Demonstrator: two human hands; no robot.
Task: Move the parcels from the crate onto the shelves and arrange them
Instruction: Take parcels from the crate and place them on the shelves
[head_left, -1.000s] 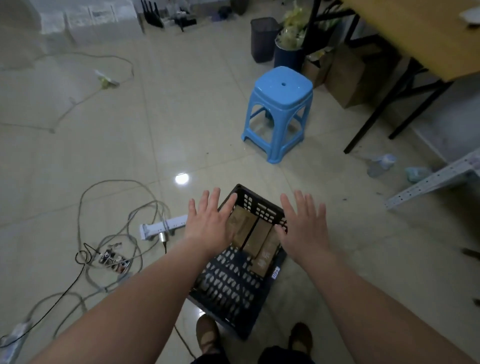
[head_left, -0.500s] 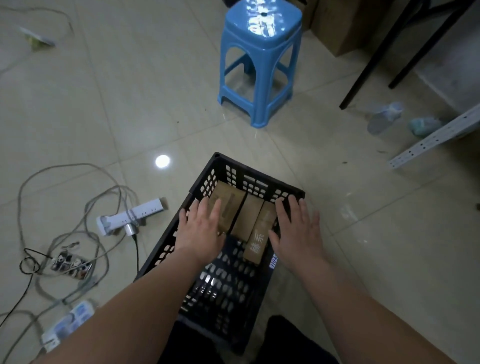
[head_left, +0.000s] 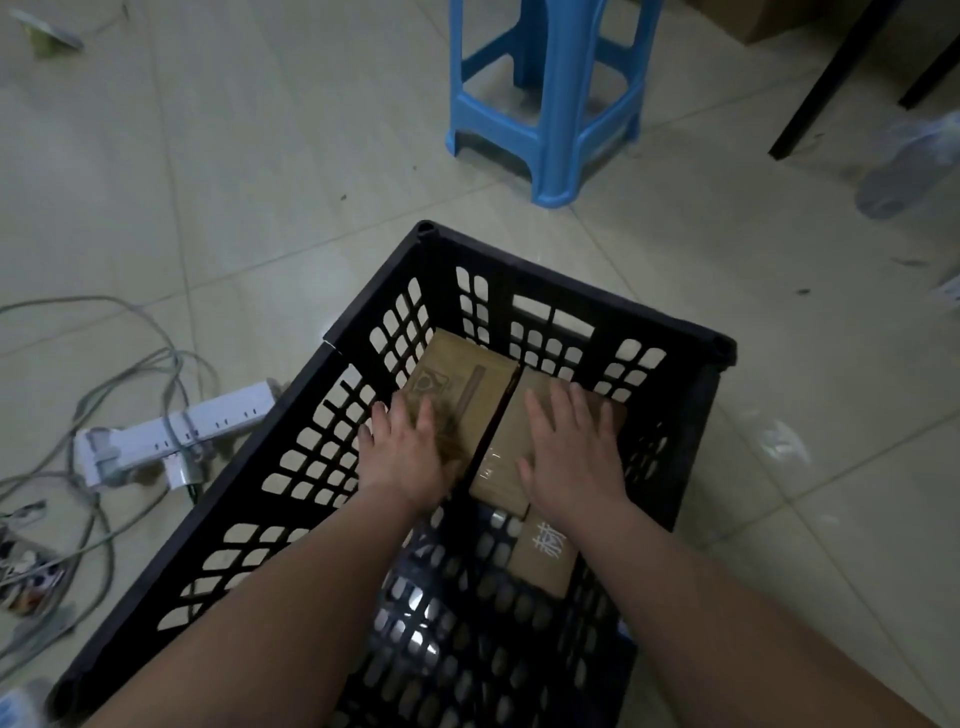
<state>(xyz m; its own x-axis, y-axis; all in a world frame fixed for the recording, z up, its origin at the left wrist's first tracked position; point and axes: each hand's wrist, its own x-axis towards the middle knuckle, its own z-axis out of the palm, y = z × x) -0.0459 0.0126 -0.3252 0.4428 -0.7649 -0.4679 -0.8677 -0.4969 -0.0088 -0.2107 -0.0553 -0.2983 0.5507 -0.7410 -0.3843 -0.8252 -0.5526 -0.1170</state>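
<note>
A black slotted plastic crate (head_left: 571, 283) stands on the tiled floor right below me. Brown cardboard parcels lie side by side at its far end. My left hand (head_left: 408, 452) lies flat, fingers straight, on the left parcel (head_left: 462, 376). My right hand (head_left: 571, 452) rests with spread fingers on the middle parcel (head_left: 501, 457). A third parcel (head_left: 545, 564) with white writing shows just under my right wrist. No shelves are in view.
A blue plastic stool (head_left: 550, 88) stands beyond the crate. A white power strip (head_left: 171, 434) and tangled cables (head_left: 93, 364) lie on the floor to the left. A black table leg (head_left: 826, 78) and a clear plastic bottle (head_left: 909, 166) are at the right.
Both hands have gone down from above the crate into it and now lie on the parcels. My head has dropped closer, so the crate looks larger.
</note>
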